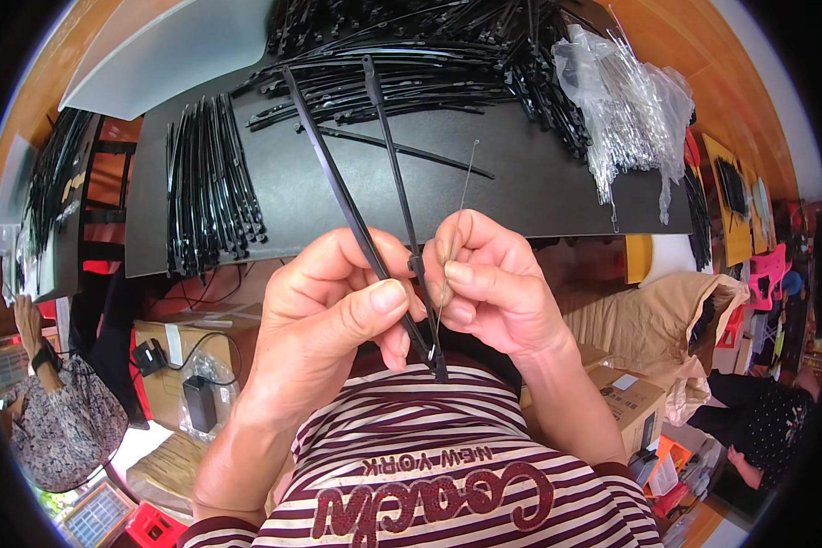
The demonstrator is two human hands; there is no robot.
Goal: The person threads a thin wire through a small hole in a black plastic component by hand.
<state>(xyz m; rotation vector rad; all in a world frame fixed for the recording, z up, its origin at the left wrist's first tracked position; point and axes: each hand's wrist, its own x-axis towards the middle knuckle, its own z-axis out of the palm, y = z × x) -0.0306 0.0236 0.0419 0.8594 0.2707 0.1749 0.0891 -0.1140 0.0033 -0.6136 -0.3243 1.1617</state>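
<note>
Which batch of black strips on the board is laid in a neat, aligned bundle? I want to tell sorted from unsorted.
The bundle of black strips at the board's left end: its strips lie parallel. The pile of black strips along the far edge is tangled and crisscrossed.

A small home workshop for piecework. Black plastic strips (pixel 212 183) lie bundled on the dark desk (pixel 521 183). Cardboard boxes (pixel 626 402) crowd the floor.

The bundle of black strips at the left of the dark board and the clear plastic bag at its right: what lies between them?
In the head view, between the bundle of black strips and the clear plastic bag lies bare dark board, crossed by one loose black strip.
</note>
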